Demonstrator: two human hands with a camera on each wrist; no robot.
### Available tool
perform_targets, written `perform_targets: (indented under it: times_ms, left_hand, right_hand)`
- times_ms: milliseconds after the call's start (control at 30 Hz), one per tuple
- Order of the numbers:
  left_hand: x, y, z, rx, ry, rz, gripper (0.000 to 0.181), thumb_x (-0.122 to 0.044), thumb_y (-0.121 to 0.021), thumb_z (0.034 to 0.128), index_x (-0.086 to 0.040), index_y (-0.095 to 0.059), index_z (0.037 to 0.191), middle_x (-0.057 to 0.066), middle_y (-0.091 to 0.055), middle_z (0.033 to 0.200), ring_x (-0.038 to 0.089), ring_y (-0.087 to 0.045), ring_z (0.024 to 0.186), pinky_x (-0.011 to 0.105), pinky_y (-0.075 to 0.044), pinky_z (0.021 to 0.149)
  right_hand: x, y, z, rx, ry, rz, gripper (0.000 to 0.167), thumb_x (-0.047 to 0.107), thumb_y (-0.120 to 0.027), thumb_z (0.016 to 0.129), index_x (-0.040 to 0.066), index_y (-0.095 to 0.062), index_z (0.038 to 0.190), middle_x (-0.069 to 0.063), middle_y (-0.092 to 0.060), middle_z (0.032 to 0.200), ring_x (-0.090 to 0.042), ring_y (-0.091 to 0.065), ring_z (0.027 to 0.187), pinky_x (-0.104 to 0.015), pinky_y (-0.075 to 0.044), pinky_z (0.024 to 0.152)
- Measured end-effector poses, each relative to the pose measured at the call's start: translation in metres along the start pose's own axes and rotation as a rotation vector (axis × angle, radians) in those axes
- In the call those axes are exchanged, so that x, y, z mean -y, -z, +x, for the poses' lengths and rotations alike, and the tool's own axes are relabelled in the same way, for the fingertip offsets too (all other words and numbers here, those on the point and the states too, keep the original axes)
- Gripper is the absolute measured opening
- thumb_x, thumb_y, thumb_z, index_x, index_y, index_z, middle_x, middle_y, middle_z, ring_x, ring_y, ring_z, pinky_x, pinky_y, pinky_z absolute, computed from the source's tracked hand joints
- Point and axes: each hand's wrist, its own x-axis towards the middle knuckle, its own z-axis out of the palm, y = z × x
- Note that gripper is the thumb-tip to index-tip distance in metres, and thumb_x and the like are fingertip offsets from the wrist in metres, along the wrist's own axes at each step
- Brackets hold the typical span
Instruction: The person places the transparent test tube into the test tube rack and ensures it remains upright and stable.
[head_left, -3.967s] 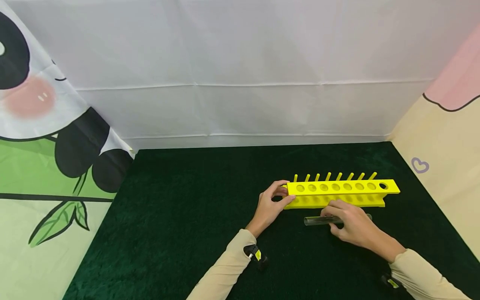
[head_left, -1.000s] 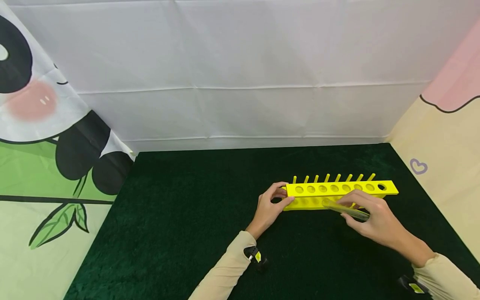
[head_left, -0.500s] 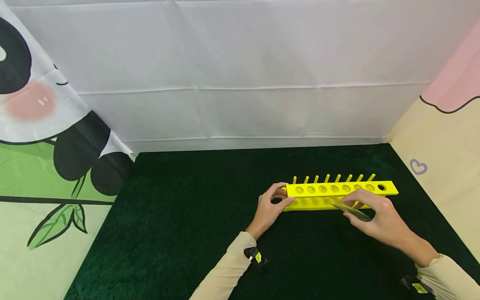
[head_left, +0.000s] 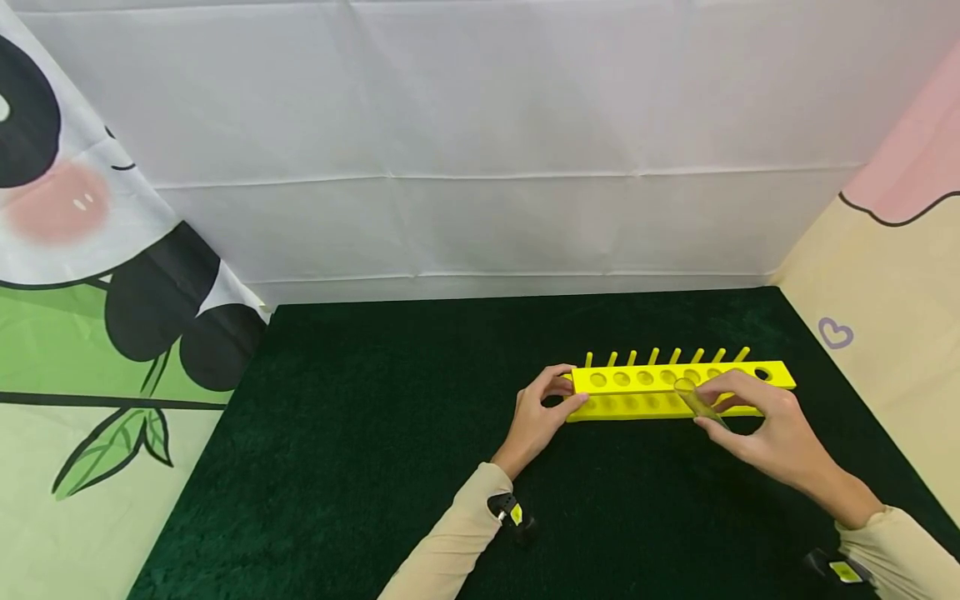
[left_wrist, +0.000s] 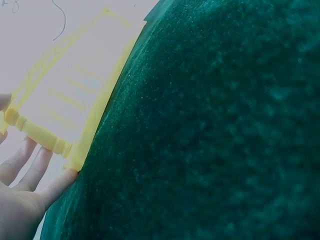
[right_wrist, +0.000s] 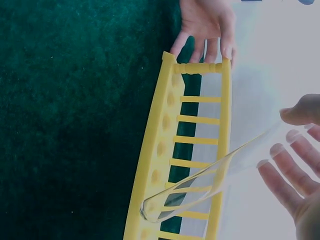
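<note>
A yellow test tube rack (head_left: 630, 407) stands on the dark green cloth, with a row of round holes in its top and pegs along its back. My left hand (head_left: 534, 417) grips the rack's left end, thumb in front; the left wrist view also has this hand (left_wrist: 22, 205) at the end post. A clear glass test tube (head_left: 699, 403) is pinched between the thumb and fingers of my right hand (head_left: 772, 433), just in front of the rack. The tube leans, and in the right wrist view its rounded end (right_wrist: 150, 210) overlaps the rack's base.
Dark green cloth (head_left: 360, 433) covers the table around the rack. A white curtain (head_left: 480, 225) hangs behind the table. Printed fabric (head_left: 885, 350) borders the right side, and a panda print (head_left: 150, 317) borders the left.
Four seconds ago the tube lay nearly level below the rack. My right hand has since lifted it and tilted it more upright, shifting rightward. The left hand keeps its grip on the rack.
</note>
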Motion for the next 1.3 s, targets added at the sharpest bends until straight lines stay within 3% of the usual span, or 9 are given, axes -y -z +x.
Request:
perform_targets:
  times_ms: [200, 433, 500, 667, 733, 800, 1300]
  left_hand:
    - [-0.002, 0.002, -0.006, 0.010, 0.005, 0.002, 0.038, -0.016, -0.065, 0.0895, -0.007, -0.054, 0.124, 0.011, -0.061, 0.111, 0.031, -0.059, 0.103, 0.043, -0.049, 0.088]
    - [-0.002, 0.003, -0.008, 0.012, 0.003, -0.015, 0.038, -0.016, -0.065, 0.0894, -0.007, -0.054, 0.124, 0.012, -0.061, 0.111, 0.031, -0.059, 0.103, 0.050, -0.047, 0.090]
    - [0.008, 0.002, -0.005, 0.010, 0.007, -0.009, 0.038, -0.022, -0.066, 0.0895, -0.013, -0.054, 0.125, 0.006, -0.061, 0.111, 0.025, -0.060, 0.103, 0.046, -0.048, 0.089]
    - [0.007, 0.003, -0.006, 0.015, 0.011, -0.005, 0.038, -0.023, -0.066, 0.0897, -0.014, -0.054, 0.125, 0.006, -0.061, 0.112, 0.026, -0.060, 0.103, 0.037, -0.050, 0.084]
    - [-0.004, 0.005, -0.009, 0.018, 0.014, -0.009, 0.038, -0.017, -0.065, 0.0895, -0.008, -0.054, 0.125, 0.011, -0.061, 0.112, 0.032, -0.059, 0.104, 0.037, -0.051, 0.083]
    - [-0.003, 0.005, -0.008, 0.016, 0.012, -0.012, 0.039, -0.017, -0.065, 0.0893, -0.008, -0.054, 0.125, 0.010, -0.061, 0.112, 0.032, -0.059, 0.104, 0.036, -0.051, 0.083]
    - [0.009, 0.011, -0.011, 0.031, 0.018, 0.010, 0.040, -0.017, -0.065, 0.0894, -0.008, -0.053, 0.126, 0.011, -0.061, 0.112, 0.031, -0.059, 0.104, 0.043, -0.049, 0.086]
  right_hand:
    - [0.006, 0.002, -0.007, -0.007, -0.081, -0.011, 0.054, -0.016, -0.080, 0.056, 0.007, -0.064, 0.102, -0.003, -0.063, 0.100, -0.003, -0.057, 0.090, -0.013, -0.049, 0.076]
    - [0.011, 0.004, -0.010, -0.031, -0.108, -0.001, 0.053, -0.017, -0.079, 0.056, 0.004, -0.063, 0.102, -0.006, -0.062, 0.102, -0.003, -0.056, 0.092, -0.013, -0.049, 0.076]
    - [0.010, 0.005, -0.011, -0.038, -0.117, 0.006, 0.053, -0.018, -0.080, 0.056, 0.004, -0.063, 0.101, -0.006, -0.061, 0.101, -0.004, -0.056, 0.092, -0.013, -0.049, 0.075]
    - [0.009, 0.006, -0.011, -0.053, -0.133, 0.022, 0.054, -0.021, -0.078, 0.055, 0.001, -0.062, 0.100, -0.006, -0.060, 0.098, -0.005, -0.056, 0.091, -0.012, -0.049, 0.075]
    - [0.009, 0.006, -0.011, -0.055, -0.135, 0.035, 0.052, -0.022, -0.077, 0.055, 0.000, -0.062, 0.100, -0.007, -0.060, 0.097, -0.006, -0.057, 0.091, -0.012, -0.049, 0.075]
    - [0.008, 0.006, -0.012, -0.054, -0.136, 0.051, 0.051, -0.023, -0.076, 0.056, 0.000, -0.062, 0.100, -0.006, -0.059, 0.097, -0.007, -0.057, 0.090, -0.013, -0.049, 0.075]
    - [0.002, -0.005, -0.022, -0.121, -0.193, 0.070, 0.050, -0.024, -0.075, 0.058, -0.004, -0.061, 0.102, -0.005, -0.059, 0.097, -0.006, -0.059, 0.087, -0.012, -0.049, 0.075]
